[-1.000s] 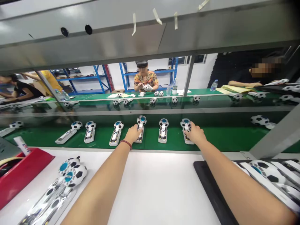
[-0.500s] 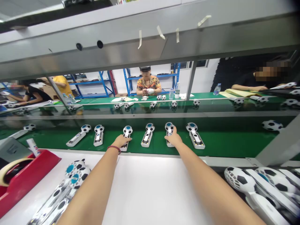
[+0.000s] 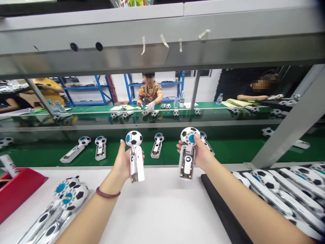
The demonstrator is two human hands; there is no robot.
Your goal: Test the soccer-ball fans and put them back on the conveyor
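My left hand (image 3: 124,161) is wrapped round a handheld fan (image 3: 137,162) with a black-and-white football-patterned head, held upright and turned sideways above the table's far edge. In my right hand (image 3: 200,150) is a second football fan (image 3: 187,162), its clear-cased handle with a dark round button facing me. The right thumb presses near the blue disc on its head. Between the two hands, a football fan (image 3: 157,145) lies on the green conveyor belt (image 3: 167,161). Another fan (image 3: 209,144) on the belt is partly hidden behind my right hand.
Two fans (image 3: 72,200) lie at the left of the white table (image 3: 152,210), near a red tape dispenser (image 3: 20,193). A black tray (image 3: 215,200) with several fans stands at right. A metal post (image 3: 289,122) and an overhead shelf (image 3: 162,51) frame the belt. A co-worker (image 3: 149,93) sits opposite.
Both hands have lifted a fan each off the belt and drawn it nearer, over the table edge. The left fan has turned sideways. The view has shifted to the right.
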